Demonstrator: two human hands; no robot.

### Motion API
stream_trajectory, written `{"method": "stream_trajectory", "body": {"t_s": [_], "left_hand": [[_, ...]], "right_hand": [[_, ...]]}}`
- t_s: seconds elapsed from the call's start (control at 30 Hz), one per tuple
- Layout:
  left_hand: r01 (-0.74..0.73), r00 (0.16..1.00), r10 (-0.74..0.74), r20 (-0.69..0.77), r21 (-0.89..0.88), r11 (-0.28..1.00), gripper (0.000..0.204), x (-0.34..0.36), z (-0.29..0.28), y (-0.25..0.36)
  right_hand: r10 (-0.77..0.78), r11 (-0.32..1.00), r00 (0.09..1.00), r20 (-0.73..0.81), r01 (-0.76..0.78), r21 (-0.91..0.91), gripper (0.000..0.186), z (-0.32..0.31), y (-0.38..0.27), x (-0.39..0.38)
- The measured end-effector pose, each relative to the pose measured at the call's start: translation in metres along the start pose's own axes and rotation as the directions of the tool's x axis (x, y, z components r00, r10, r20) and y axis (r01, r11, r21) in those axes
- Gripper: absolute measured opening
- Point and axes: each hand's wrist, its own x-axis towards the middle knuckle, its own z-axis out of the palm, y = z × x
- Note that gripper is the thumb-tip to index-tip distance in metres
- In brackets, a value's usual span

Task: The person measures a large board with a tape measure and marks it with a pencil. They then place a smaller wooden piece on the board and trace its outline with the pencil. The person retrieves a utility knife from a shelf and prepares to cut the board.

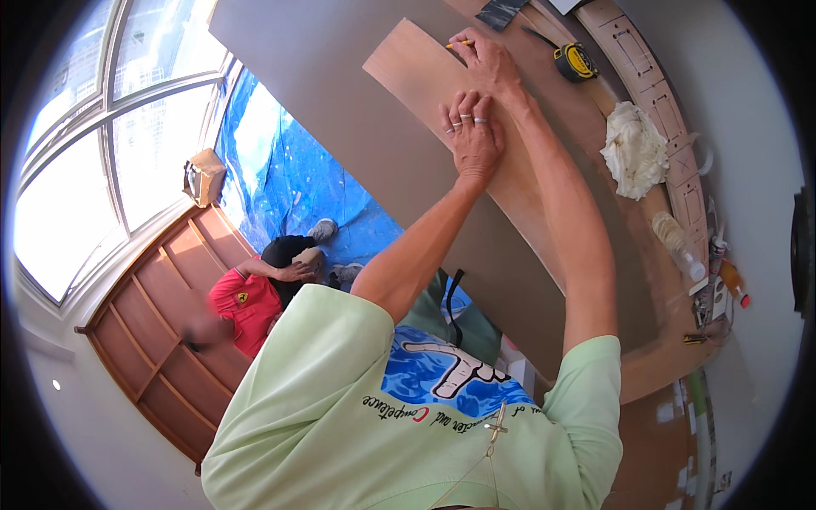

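A long, light-brown wooden strip (408, 66) lies slantwise across a large grey-brown sheet (357, 106). My left hand (474, 140) presses down on the strip, its fingers stretched over the surface, with pale bands around several of them. Farther out, near the strip's far end, my right hand (491, 66) rests by its right edge. A thin yellow pencil (461, 43) is pinched in the right fingers, its tip close to the wood. The right palm is turned down, so part of the grip is hidden.
To the right lie a yellow-and-black tape measure (575, 62), a crumpled white cloth (636, 151), a clear plastic bottle (678, 245) and a curved wooden piece (646, 76). At left, a person in a red shirt (246, 310) sits by a blue tarp (293, 174), near a cardboard box (205, 177).
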Motion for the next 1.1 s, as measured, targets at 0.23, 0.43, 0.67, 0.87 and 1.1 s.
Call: {"method": "stream_trajectory", "body": {"t_s": [0.23,0.43,0.67,0.87,1.1], "left_hand": [[0.012,0.999,-0.011,-0.036,0.013,1.000,0.041,-0.004,0.007,-0.002],[0.009,0.999,-0.009,-0.044,0.001,1.000,0.038,-0.007,0.012,-0.001],[0.033,0.999,-0.032,-0.039,0.028,0.999,0.031,-0.008,0.013,0.000],[0.035,0.998,-0.033,-0.056,0.038,0.999,0.033,-0.005,0.011,0.002],[0.051,0.997,-0.053,0.056,0.042,0.998,0.039,-0.003,0.006,0.000]], "right_hand": [[-0.056,0.997,0.997,0.049,0.059,-0.059,0.022,-0.040,0.018,-0.066],[0.103,0.986,0.995,0.006,-0.101,-0.134,0.011,-0.135,0.042,-0.264],[0.359,0.896,0.932,-0.045,-0.358,-0.263,0.012,-0.215,0.034,-0.420],[0.290,0.886,0.948,0.133,-0.214,-0.411,0.011,-0.202,0.031,-0.351],[-0.040,0.955,0.955,0.295,0.124,-0.271,0.016,-0.097,0.010,-0.120]]}}
